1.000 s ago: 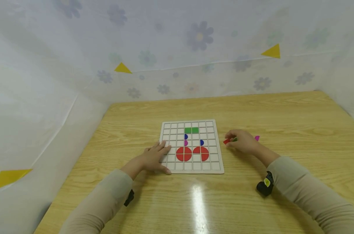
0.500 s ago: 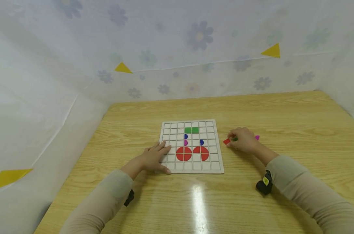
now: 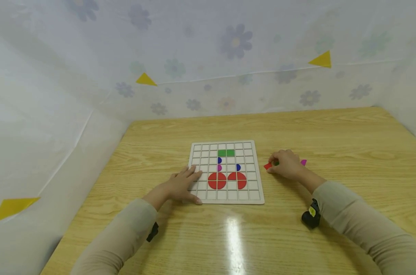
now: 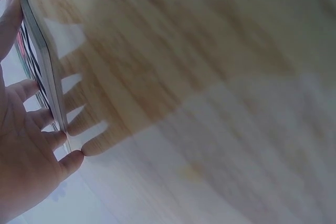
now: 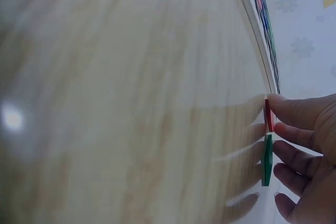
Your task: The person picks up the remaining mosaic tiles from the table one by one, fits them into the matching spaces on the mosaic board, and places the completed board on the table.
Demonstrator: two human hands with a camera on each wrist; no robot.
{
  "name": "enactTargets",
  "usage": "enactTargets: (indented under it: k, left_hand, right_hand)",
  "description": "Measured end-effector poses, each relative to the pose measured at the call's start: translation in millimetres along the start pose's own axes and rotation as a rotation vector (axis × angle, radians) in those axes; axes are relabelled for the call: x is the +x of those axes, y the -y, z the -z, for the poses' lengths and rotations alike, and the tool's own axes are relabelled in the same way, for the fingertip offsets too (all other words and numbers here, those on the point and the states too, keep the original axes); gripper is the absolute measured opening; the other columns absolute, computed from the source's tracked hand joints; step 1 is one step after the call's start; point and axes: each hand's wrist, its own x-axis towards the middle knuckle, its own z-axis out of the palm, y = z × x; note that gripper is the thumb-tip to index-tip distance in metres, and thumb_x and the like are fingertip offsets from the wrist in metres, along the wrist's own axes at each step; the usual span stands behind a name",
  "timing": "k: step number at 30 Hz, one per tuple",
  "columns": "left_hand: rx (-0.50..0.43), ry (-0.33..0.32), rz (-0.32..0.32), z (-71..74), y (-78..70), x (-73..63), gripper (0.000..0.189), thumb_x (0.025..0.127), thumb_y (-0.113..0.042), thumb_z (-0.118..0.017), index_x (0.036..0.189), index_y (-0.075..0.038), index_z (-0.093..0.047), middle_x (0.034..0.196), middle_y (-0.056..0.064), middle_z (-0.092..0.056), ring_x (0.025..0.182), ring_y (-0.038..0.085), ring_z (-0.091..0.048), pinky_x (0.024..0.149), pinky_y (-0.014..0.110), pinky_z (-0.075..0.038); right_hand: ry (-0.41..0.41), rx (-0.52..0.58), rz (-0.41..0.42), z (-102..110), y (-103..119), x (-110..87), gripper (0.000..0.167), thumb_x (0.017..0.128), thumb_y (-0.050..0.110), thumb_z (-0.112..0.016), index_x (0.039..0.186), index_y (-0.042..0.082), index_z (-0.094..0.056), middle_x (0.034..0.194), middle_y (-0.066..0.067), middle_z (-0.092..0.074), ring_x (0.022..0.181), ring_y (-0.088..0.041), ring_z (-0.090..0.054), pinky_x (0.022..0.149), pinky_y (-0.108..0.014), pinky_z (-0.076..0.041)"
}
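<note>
The left hand (image 3: 180, 186) lies spread with its fingers on the left edge of a white grid board (image 3: 259, 196) and its thumb at the near left corner. On the board are red quarter-circle tiles (image 3: 216, 180), green square tiles (image 3: 226, 152), blue half-circles (image 3: 238, 167) and a magenta half-circle (image 3: 220, 168). Right of the board, the right hand (image 3: 286, 164) has its thumb and index finger curled at a small flat red tile (image 5: 269, 115), pinching it at the tabletop. A green tile (image 5: 267, 160) lies beside it under the other fingers, mostly hidden in the head view.
A magenta tile (image 3: 303, 162) lies behind the right hand, partly hidden. The wooden table (image 3: 180, 244) ends at pale flowered curtains (image 3: 208, 68) behind and at the sides. Yellow triangles (image 3: 320, 59) mark the curtains. A black wrist camera (image 3: 311, 215) hangs at the right sleeve.
The right hand's fingers have drawn slightly back to the right, closer around the red tile. The left hand and the board keep their places.
</note>
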Motion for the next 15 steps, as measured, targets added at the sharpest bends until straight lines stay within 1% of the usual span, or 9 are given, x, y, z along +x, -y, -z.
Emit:
enactTargets:
  k: [5,9,15]
  left_hand:
    - [-0.003,0.001,0.005,-0.7,-0.8,0.1,0.094,0.067,-0.057,-0.06,0.14,-0.018,-0.015,0.144,0.008,-0.001,0.129,0.028,0.003,0.096,0.05,-0.011]
    - [0.001,-0.006,0.001,-0.9,-0.7,0.6,0.094,0.067,-0.058,-0.06,0.14,-0.018,-0.015,0.144,0.008,-0.001,0.129,0.028,0.003,0.096,0.05,-0.011]
    - [0.002,-0.011,-0.001,-1.3,0.0,0.8,0.094,0.067,-0.058,-0.06,0.14,-0.018,-0.015,0.144,0.007,-0.001,0.129,0.028,0.003,0.096,0.049,-0.011]
  right_hand:
    - [0.013,-0.008,0.01,1.3,2.8,0.9,0.024,0.073,0.022,-0.069,0.087,0.004,-0.062,0.079,-0.004,-0.055,0.083,-0.029,-0.045,0.069,-0.048,-0.031]
    - [0.011,-0.042,0.028,1.3,5.0,2.3,0.021,0.072,0.02,-0.069,0.084,0.004,-0.062,0.078,-0.004,-0.057,0.079,-0.027,-0.048,0.067,-0.045,-0.032]
    - [0.037,-0.076,0.029,1.8,8.0,3.7,0.017,0.072,0.017,-0.069,0.082,0.006,-0.062,0.075,-0.003,-0.056,0.076,-0.027,-0.047,0.068,-0.047,-0.031]
